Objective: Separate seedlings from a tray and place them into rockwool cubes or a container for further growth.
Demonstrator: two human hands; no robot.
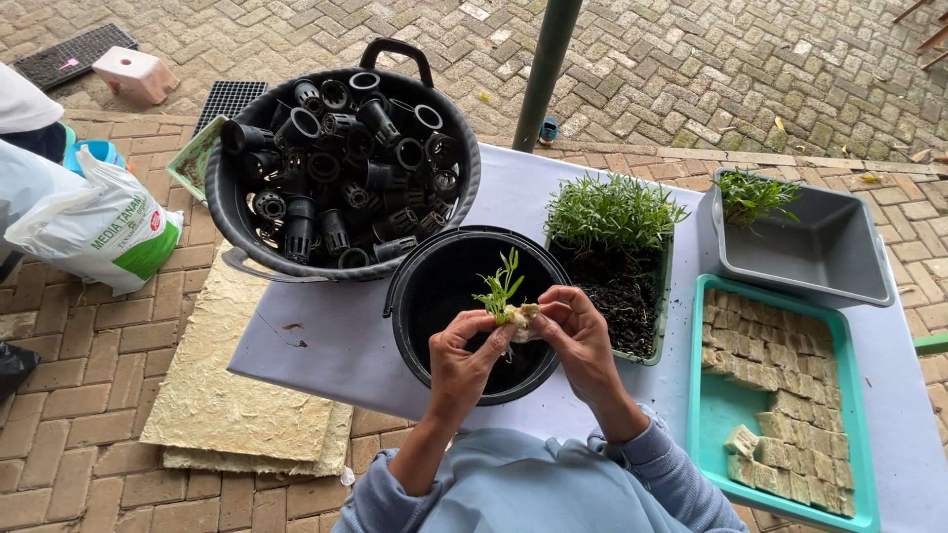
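A small seedling (501, 286) — thin green leaves above, its base wrapped in a pale spongy cube (522, 320) — sits between both hands over the empty black bucket (425, 296) at the near middle of the worktop (326, 341). The left hand (462, 355) and right hand (576, 334) each have a closed grip on the cube, fingers pinching its sides. Two black tubs stand here: the empty one and, far left, a bigger basin (229, 197) heaped with black net pots (341, 158), too many to count. To the right lie one tray of seedlings in dark soil (614, 252), one grey bin (825, 252) and one teal tray (726, 410) of cut cubes.
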